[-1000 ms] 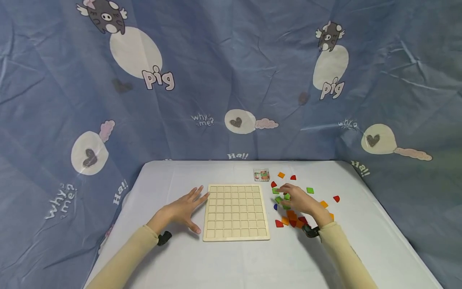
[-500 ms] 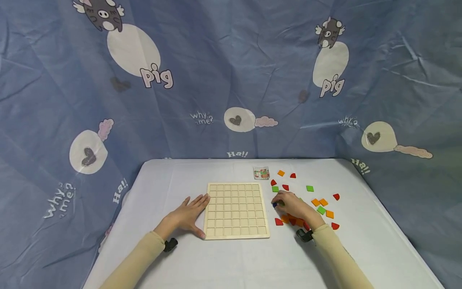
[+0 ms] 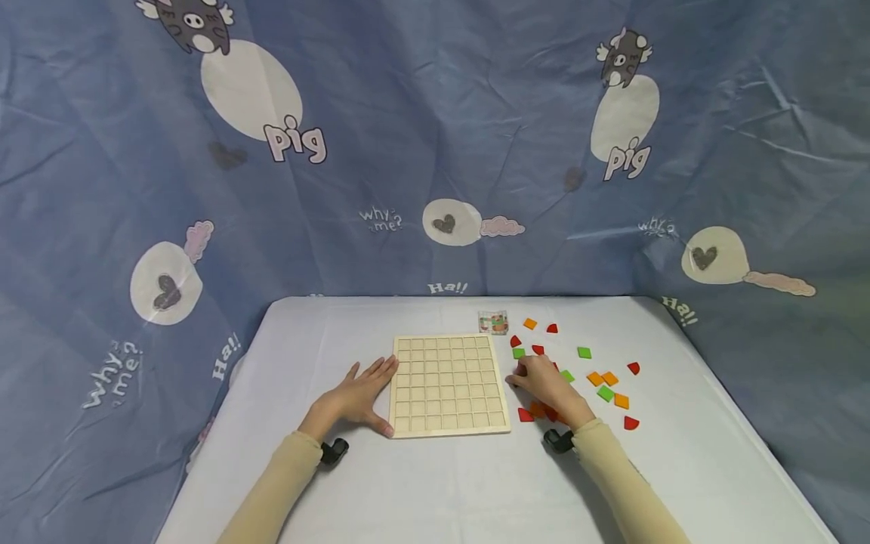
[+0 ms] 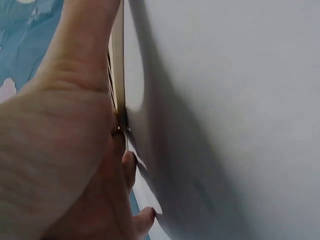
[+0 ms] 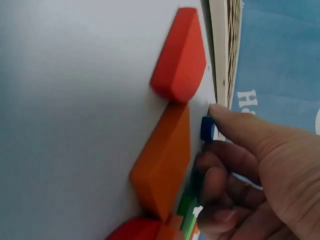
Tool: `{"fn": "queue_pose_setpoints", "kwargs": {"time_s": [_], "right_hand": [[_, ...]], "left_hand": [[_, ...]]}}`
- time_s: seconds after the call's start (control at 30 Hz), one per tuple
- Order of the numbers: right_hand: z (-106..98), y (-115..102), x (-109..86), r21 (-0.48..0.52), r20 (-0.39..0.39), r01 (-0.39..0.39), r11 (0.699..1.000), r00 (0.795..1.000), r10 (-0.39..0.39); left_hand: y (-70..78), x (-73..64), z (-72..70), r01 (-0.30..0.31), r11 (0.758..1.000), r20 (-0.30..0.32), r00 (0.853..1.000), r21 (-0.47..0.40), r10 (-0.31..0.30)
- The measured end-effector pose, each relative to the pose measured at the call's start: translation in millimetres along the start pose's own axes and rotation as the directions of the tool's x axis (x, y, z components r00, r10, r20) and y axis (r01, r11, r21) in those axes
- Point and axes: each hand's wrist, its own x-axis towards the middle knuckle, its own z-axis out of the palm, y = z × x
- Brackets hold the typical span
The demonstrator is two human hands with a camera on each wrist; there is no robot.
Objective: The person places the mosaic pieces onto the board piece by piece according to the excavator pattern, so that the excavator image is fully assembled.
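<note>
My left hand (image 3: 353, 399) lies with spread fingers against the left edge of a square wooden grid board (image 3: 450, 387), thumb at its near corner. In the left wrist view the board's edge (image 4: 118, 65) runs beside the thumb. Just off the board's right side, my right hand (image 3: 546, 381) pinches a small blue piece (image 5: 207, 129) between thumb and index finger; in the head view that piece is hidden by the fingers. Close to this hand, a red rounded piece (image 5: 181, 55) and an orange block (image 5: 162, 160) lie on the white surface.
Red, orange and green pieces are scattered right of the board, among them a green square (image 3: 584, 353) and a red piece (image 3: 631, 423). A small clear box with a coloured pattern (image 3: 493, 323) stands behind the board. A patterned blue cloth (image 3: 381, 151) hangs behind the table.
My left hand has closed in on the board's left edge, and the board has turned slightly. My right hand has come down leftward among the pieces and taken hold of the blue piece.
</note>
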Motion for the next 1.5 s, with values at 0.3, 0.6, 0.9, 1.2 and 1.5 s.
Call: {"fn": "queue_pose_setpoints", "kwargs": {"time_s": [0.3, 0.6, 0.9, 1.2, 1.5], "right_hand": [[0.1, 1.4, 0.1, 0.036, 0.019, -0.057, 0.998, 0.998, 0.057], [-6.4, 13.7, -6.2, 0.129, 0.056, 0.093, 0.987, 0.993, -0.101], [-8.6, 11.3, -7.3, 0.101, 0.12, 0.131, 0.986, 0.982, -0.143], [-11.5, 11.8, -8.6, 0.08, 0.138, 0.186, 0.979, 0.971, -0.196], [-11.6, 12.4, -5.5, 0.084, 0.142, 0.138, 0.987, 0.979, -0.149]], "left_hand": [[-7.3, 10.9, -3.2, 0.005, 0.999, 0.015, 1.0, -0.053, -0.004], [-4.4, 6.8, -4.9, 0.009, 0.992, 0.035, 0.999, -0.122, -0.005], [-10.6, 3.0, 3.3, -0.056, 0.986, -0.028, 0.998, -0.159, 0.052], [-13.0, 0.7, 6.1, -0.065, 0.981, -0.04, 0.997, -0.181, 0.059], [-14.1, 0.3, 5.4, -0.087, 0.979, -0.039, 0.996, -0.183, 0.081]]}}
